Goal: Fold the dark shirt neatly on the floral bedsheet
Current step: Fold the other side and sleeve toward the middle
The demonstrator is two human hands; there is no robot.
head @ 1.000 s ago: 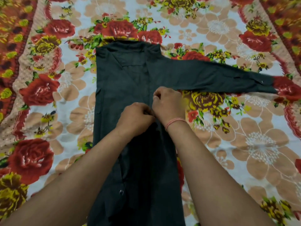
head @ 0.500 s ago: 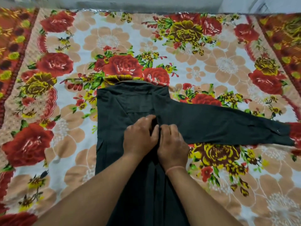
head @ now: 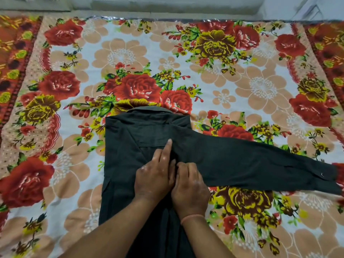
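Floral bedsheet (head: 74,164) spread flat; dark shirt (head: 130,146) lies at its centre, collar at far end. Left hand (head: 154,175) flat, fingers straight, pressing shirt front. Right hand (head: 189,189) touches it, fingers bent onto cloth; grip undeterminable. Sleeve (head: 260,164) extends rightward.

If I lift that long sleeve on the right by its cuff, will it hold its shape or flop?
Probably flop: the sleeve lies thin and flat on the bedsheet, so it should droop from the cuff. It looks light, being thin cloth. Lifting may tug the dark shirt, since the sleeve joins its shoulder.
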